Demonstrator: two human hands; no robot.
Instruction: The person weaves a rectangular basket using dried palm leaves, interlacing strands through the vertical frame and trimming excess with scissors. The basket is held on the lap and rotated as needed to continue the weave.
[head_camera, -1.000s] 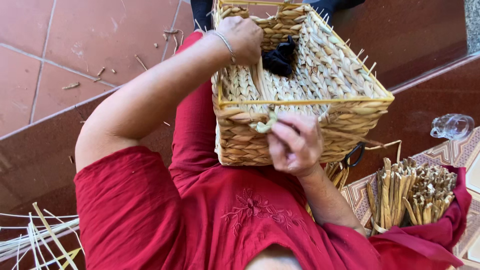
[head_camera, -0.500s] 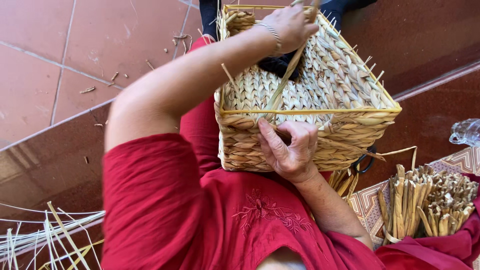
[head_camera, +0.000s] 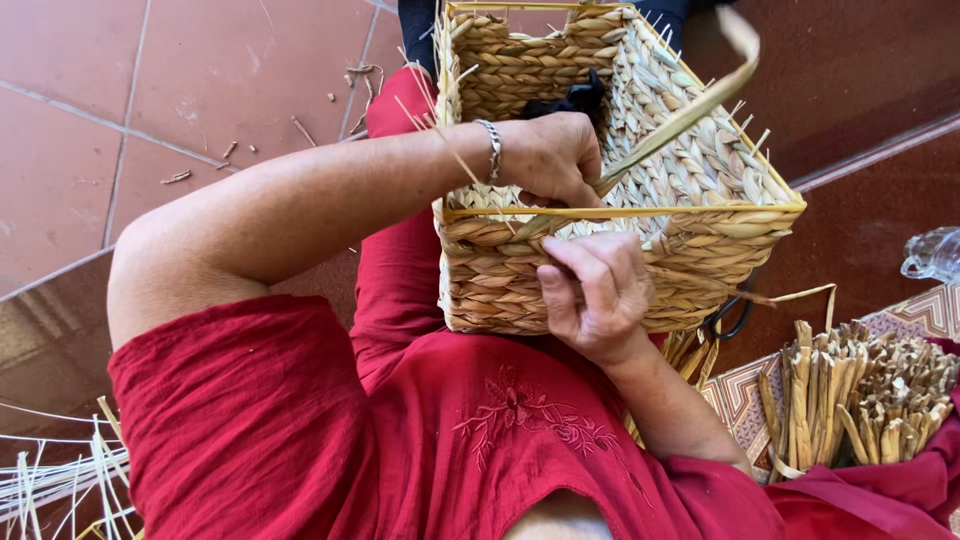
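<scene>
- Red tiled floor (head_camera: 150, 90), straw scraps scattered; dried stalks (head_camera: 860, 400) at right.
- Woven basket (head_camera: 690, 180) rests on the lap, its far rim cut off.
- Left hand (head_camera: 550, 155) fingers pinch a flat strand (head_camera: 690, 110).
- Right hand (head_camera: 597, 295) fingers press together on the basket's near wall, fingertips partly hidden.

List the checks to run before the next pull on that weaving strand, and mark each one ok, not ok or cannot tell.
1. Left hand pinching the flat strand: ok.
2. Right hand bracing the basket at its near wall: ok.
3. Strand free of kinks: ok where visible.
4. Strand threaded under the rim: cannot tell, fingers hide it.
5. Spare bundle of stalks close to the right: ok.
</scene>
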